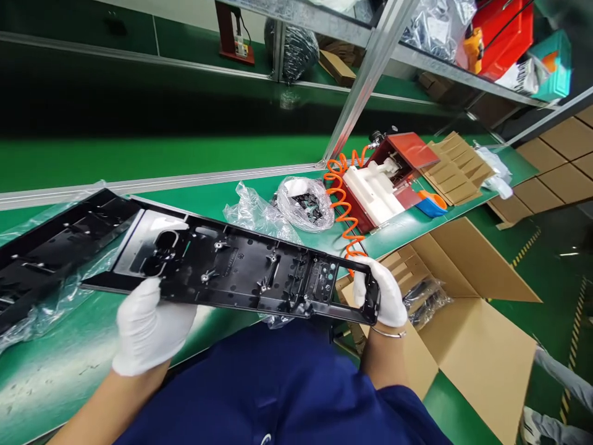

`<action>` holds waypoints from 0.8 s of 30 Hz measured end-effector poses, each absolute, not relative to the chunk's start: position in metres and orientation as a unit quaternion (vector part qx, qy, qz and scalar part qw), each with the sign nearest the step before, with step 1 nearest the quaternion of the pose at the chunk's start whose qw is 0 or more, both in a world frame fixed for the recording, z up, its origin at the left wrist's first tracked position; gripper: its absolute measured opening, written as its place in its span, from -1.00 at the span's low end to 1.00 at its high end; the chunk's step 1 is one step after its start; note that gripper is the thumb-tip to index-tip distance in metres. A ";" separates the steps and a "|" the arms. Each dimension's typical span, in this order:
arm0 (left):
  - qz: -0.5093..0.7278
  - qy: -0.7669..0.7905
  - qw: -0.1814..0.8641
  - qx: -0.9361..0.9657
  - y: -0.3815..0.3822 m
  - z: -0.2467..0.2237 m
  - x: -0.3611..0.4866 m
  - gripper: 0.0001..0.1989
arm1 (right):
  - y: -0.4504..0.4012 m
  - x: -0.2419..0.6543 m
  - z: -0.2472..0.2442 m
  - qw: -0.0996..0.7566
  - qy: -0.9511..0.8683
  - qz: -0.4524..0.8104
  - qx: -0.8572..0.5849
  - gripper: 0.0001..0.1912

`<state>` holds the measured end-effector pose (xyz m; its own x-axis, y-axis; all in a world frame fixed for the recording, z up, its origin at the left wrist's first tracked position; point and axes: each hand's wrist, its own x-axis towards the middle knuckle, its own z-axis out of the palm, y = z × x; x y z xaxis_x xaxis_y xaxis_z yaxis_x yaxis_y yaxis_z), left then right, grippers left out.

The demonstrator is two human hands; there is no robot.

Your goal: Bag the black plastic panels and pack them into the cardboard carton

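Note:
A long black plastic housing (245, 269) lies across in front of me, its ribbed inner side with screw posts facing up. At its left end sits a shiny silver plate (134, 244). My left hand (151, 324), in a white glove, grips the near edge by that end. Wrapped around the narrow right end is my right hand (386, 290), also gloved in white. To the left, another black plastic housing (55, 247) rests on clear plastic wrap on the green bench. Just beyond the held housing stands a clear bag of small black parts (306, 204).
A red and white bench device (380, 185) with a coiled orange air hose (343, 204) stands behind my right hand. An open cardboard box (482, 334) is at the right, with cardboard dividers (456, 167) farther back. Metal shelf framing (365, 74) rises from the bench.

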<state>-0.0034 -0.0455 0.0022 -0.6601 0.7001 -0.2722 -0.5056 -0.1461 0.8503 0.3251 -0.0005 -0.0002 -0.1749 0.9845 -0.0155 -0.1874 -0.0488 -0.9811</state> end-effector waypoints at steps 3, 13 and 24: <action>0.746 0.521 0.401 0.107 -0.046 0.000 -0.004 -0.55 | 0.001 0.326 -0.001 0.486 -0.482 0.600 -0.414 -0.63; 0.729 0.532 0.410 0.133 -0.042 0.001 -0.002 -0.72 | 0.002 0.325 0.002 0.471 -0.463 0.602 -0.449 -0.61; 0.737 0.499 0.419 0.179 -0.039 0.023 0.005 -0.64 | -0.002 0.320 0.011 0.459 -0.495 0.611 -0.413 -0.47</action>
<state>0.0054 -0.0387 0.0232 -0.5848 0.7966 -0.1530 -0.4389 -0.1520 0.8856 0.3199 -0.0016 0.0107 -0.2375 0.9701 -0.0494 -0.1532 -0.0876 -0.9843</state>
